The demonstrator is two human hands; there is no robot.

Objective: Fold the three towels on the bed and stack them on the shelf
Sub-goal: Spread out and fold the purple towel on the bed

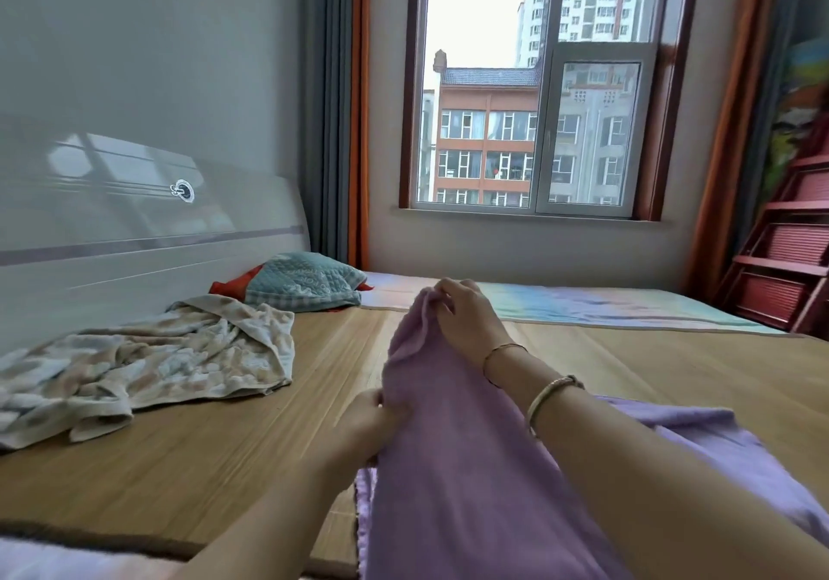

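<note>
A lilac towel (453, 458) is hanging in a long raised drape over the near middle of the bed (673, 368), its soft plain cloth running from the near edge up to a bunched far end, while more of it is lying flat on the bamboo mat (188, 458) to the right. The right hand (466, 314) is pinching that bunched far end with curled fingers, lifting it above the mat. The left hand (372, 418) is gripping the towel's left edge lower down and nearer. Two bracelets (545, 393) are sitting on the right wrist.

To the left, a crumpled beige-and-white patterned towel (148, 364) is lying in a loose heap on the mat, well apart from the lilac one. Beyond it, by the pale headboard (134, 238), a teal quilted pillow (305, 281) is resting on something red. A pastel striped sheet (583, 303) is covering the far part of the bed under the window (534, 86). A red shelf (789, 261) is standing at the far right, beside an orange curtain (726, 166).
</note>
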